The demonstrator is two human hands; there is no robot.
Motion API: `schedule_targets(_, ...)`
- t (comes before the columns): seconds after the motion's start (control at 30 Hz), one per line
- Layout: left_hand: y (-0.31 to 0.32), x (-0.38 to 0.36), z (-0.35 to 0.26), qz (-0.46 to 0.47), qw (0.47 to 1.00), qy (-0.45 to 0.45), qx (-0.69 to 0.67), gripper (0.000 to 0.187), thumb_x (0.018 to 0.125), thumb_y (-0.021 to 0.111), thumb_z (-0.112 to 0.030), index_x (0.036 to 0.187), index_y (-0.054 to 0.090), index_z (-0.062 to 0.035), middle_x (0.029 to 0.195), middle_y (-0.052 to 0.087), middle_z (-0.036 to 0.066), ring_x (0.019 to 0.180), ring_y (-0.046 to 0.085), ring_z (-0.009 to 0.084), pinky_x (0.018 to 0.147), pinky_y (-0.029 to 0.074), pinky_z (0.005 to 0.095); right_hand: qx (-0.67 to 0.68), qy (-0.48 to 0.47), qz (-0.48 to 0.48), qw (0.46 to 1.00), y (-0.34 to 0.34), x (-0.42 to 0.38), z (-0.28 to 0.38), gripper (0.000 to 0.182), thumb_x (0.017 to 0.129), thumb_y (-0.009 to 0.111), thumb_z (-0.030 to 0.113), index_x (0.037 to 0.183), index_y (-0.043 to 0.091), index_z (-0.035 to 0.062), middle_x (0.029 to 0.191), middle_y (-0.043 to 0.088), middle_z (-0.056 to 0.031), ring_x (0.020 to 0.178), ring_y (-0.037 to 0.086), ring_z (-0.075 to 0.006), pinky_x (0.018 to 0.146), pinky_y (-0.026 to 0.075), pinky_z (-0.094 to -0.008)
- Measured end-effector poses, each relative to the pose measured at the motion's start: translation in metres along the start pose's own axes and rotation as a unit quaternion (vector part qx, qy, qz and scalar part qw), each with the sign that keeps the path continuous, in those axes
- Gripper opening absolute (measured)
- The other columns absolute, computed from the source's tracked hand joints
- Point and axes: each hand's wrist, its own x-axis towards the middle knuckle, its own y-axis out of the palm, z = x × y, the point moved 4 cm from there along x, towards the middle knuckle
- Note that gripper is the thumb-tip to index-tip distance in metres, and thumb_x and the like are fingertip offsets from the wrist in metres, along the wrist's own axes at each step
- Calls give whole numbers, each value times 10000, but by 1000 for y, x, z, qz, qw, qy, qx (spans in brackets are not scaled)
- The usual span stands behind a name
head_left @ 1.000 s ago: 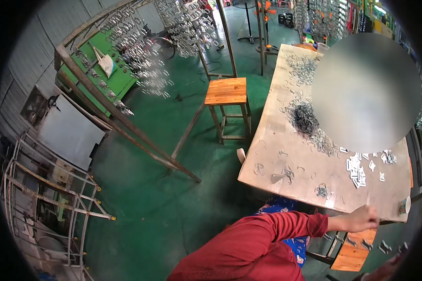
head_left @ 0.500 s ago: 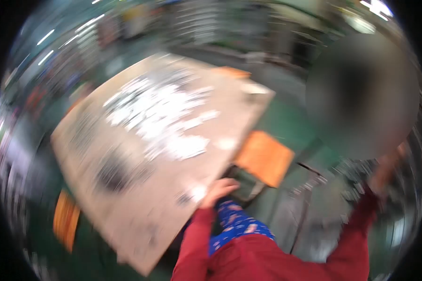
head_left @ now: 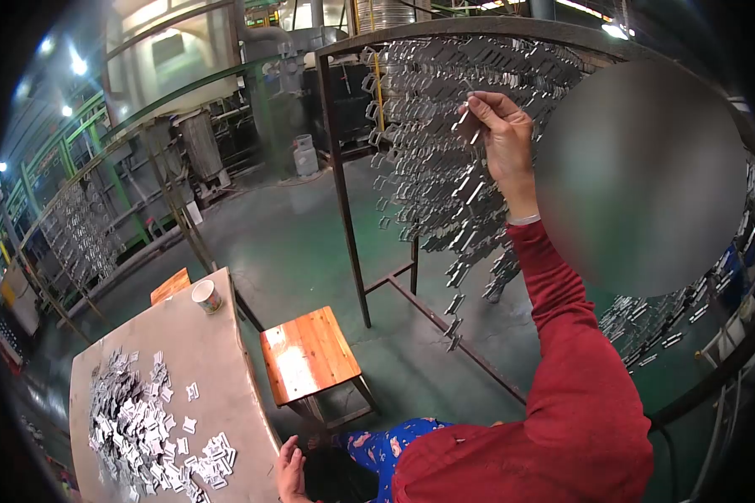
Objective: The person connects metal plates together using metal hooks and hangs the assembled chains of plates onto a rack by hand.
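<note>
My right hand (head_left: 510,144) is raised at the metal rack, with thumb and fingers pinched on the top of a chain of flat metal pieces (head_left: 471,186). The chain hangs down in front of other strands of grey metal plates (head_left: 428,109). Low in the view, my left hand (head_left: 291,471) is beside the table's (head_left: 205,360) near right edge, its fingers loosely apart and nothing seen in them. On that table lies a heap of loose small metal pieces (head_left: 147,427).
The dark metal rack frame (head_left: 344,189) stands ahead, its lower bar crossing near the floor. A wooden stool (head_left: 310,354) is beside the table, and a paper cup (head_left: 205,295) stands at its far corner. More hanging strands (head_left: 663,323) are at the right. A round blur hides the upper right.
My view has swung from the table to the rack. My right hand, outstretched at the right before, is now raised with the chain in its fingers. My left hand remains by the table edge.
</note>
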Motion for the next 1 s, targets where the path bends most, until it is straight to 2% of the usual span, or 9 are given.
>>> schedule_targets(0.33,0,-1,2,-5,1000,-6,-11,409,916,543,-182,1306,454,-95,1351,420,49,1255,354,211,962,332,395,-49,-38,-73,995,-62,53,44,89,805,667,67,878,654,18,798,684,-99,638,646,-133,523,495,-234)
schedule_targets(0.43,-1,0,2,-2,1000,-7,-15,414,917,542,-182,1310,449,-93,1353,417,48,1257,351,213,964,330,392,-51,-33,-80,995,-78,68,53,115,813,646,24,927,648,9,846,671,-102,779,663,-178,684,556,-268)
schedule_targets(0.47,0,0,2,-6,1000,-8,-12,415,917,542,-182,1311,448,-94,1353,417,47,1258,349,215,965,330,391,-64,-37,-92,993,-79,69,57,123,807,653,28,930,650,13,853,673,-109,785,664,-187,644,544,-267)
schedule_targets(0.6,-7,6,12,-6,1000,-10,-6,416,917,539,-180,1314,446,-97,1348,418,46,1261,348,219,965,332,386,-76,-50,-108,990,-99,85,57,112,772,678,22,884,684,12,798,688,-93,627,624,-128,513,460,-226)
schedule_targets(0.7,-5,5,9,-24,999,-6,-21,394,899,573,-184,1277,494,-107,1247,484,-8,1119,424,122,902,346,309,-73,-71,-139,985,-107,95,59,145,754,701,40,894,684,12,767,682,-75,592,609,-122,513,461,-224)
schedule_targets(0.73,-5,5,10,-23,1000,-7,-18,394,900,572,-186,1278,494,-107,1255,481,-6,1132,416,125,908,343,310,-98,-52,-120,987,-121,105,57,211,779,688,40,979,637,-5,872,677,-108,759,663,-181,614,508,-260)
schedule_targets(0.83,-7,6,12,-18,1000,-10,-13,394,901,568,-190,1279,492,-109,1273,472,-3,1162,401,131,921,337,315,-63,-84,-79,991,-152,137,55,234,764,707,53,979,638,-11,888,676,-95,740,657,-174,647,517,-257)
schedule_targets(0.87,-7,6,12,-18,1000,-8,-13,394,902,568,-190,1279,492,-110,1275,472,-3,1164,401,132,924,336,318,-111,-76,-111,985,-162,148,53,228,773,688,49,992,646,6,885,677,-86,745,630,-131,669,490,-235)
schedule_targets(1.0,-9,8,14,-21,1000,-9,-11,398,907,558,-194,1288,482,-110,1303,456,8,1193,389,150,948,331,342,-148,-105,-95,979,-95,131,82,154,807,626,99,956,623,61,808,636,-37,682,599,-112,580,467,-235)
